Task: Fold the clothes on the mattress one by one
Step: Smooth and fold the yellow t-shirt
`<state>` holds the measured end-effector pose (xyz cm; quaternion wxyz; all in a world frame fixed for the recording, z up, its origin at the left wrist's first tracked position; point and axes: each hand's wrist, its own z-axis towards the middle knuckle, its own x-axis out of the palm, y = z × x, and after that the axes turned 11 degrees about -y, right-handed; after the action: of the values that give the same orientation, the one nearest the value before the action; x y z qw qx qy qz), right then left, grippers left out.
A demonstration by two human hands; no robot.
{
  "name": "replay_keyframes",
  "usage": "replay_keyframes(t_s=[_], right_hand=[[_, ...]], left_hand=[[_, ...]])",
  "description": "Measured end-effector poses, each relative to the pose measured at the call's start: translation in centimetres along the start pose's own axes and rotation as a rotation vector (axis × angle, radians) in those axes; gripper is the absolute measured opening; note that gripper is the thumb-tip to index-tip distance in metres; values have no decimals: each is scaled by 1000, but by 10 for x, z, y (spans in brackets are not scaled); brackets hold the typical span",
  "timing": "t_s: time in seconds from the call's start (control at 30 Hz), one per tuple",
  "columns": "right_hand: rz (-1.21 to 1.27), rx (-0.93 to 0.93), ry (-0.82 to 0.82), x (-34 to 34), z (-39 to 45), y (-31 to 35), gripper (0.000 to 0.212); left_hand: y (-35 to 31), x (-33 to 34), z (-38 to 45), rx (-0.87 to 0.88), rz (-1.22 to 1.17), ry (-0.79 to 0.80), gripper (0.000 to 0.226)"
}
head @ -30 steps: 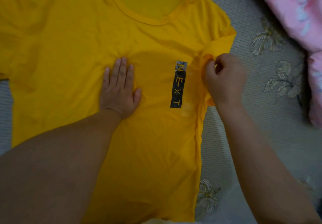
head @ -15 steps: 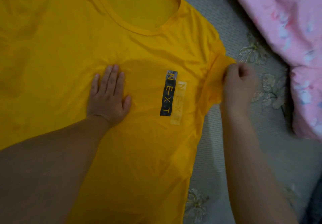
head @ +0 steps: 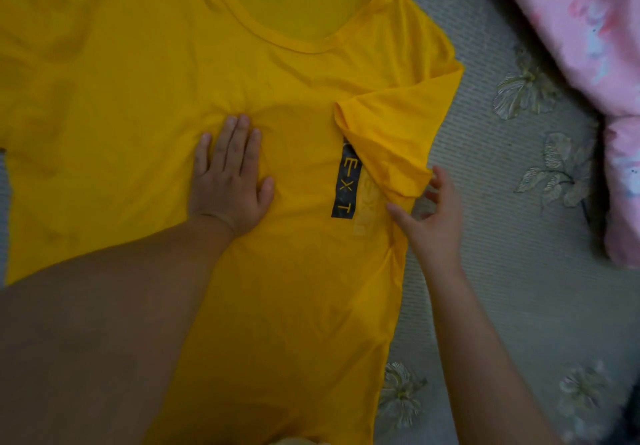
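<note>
A yellow T-shirt (head: pixel 145 91) lies spread face up on the grey mattress (head: pixel 502 271), its neck hole at the top. A black vertical label (head: pixel 345 185) with yellow letters is printed on the chest. My left hand (head: pixel 228 178) presses flat on the middle of the chest, fingers straight. The shirt's right sleeve (head: pixel 391 140) is folded inward over the chest and partly covers the top of the label. My right hand (head: pixel 429 216) hovers at the sleeve's lower edge with fingers spread and loose, thumb against the shirt's side seam.
A pink floral quilt (head: pixel 588 36) lies along the upper right edge. The grey mattress cover has embroidered leaf patterns (head: pixel 526 88) to the right of the shirt. The shirt's left part runs out of view.
My right hand, which pinched the right sleeve, has laid it inward over the chest and opened. The left hand stays pressed on the shirt.
</note>
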<state>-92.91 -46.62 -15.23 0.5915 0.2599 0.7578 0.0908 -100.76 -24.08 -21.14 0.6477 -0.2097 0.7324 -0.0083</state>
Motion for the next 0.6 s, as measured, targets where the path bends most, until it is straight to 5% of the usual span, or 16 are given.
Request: replay_keyframes(t_s=[0.17, 0.3, 0.43, 0.6], right_hand=[[-47, -455, -187, 17, -18, 12, 11], [-375, -865, -68, 29, -43, 0, 15], [-564, -905, 83, 22, -54, -10, 37], [-241, -842, 73, 2, -22, 0, 30]], left_hand=[[1, 1, -3, -12, -3, 0, 74], [-1, 2, -3, -4, -13, 24, 76], [-2, 2, -3, -4, -6, 16, 77], [1, 3, -3, 12, -6, 3, 75]])
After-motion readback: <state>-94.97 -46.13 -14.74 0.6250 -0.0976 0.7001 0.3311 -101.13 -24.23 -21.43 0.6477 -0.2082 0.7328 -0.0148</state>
